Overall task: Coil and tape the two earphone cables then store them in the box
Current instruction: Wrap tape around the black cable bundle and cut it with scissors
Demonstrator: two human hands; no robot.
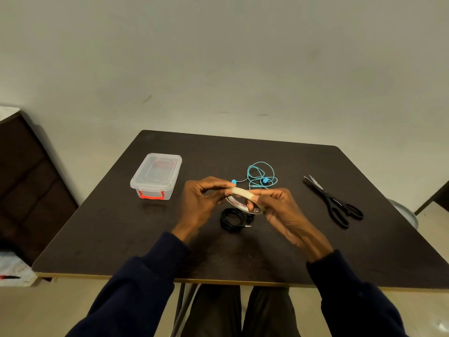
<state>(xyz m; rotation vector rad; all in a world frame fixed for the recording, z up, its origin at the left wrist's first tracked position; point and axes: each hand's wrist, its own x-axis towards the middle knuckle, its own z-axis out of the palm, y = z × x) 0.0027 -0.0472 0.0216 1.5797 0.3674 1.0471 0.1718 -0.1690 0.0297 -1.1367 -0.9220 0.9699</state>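
Both hands are raised just above the bench, sharing a roll of pale tape. The left hand pinches the roll's left rim with curled fingers and thumb. The right hand grasps the right side, with a fingertip hooked through the core. The roll is tilted, and red print shows on its inner ring.

A black earphone cable lies coiled on the bench directly under the roll, its plug pointing right. A blue earphone cable sits just beyond the hands in a loose, uncoiled tangle, both buds visible.

A clear plastic box with a red latch on its near end stands well to the left. Black scissors lie well to the right, handles toward the person. Dark sleeves cover both forearms.
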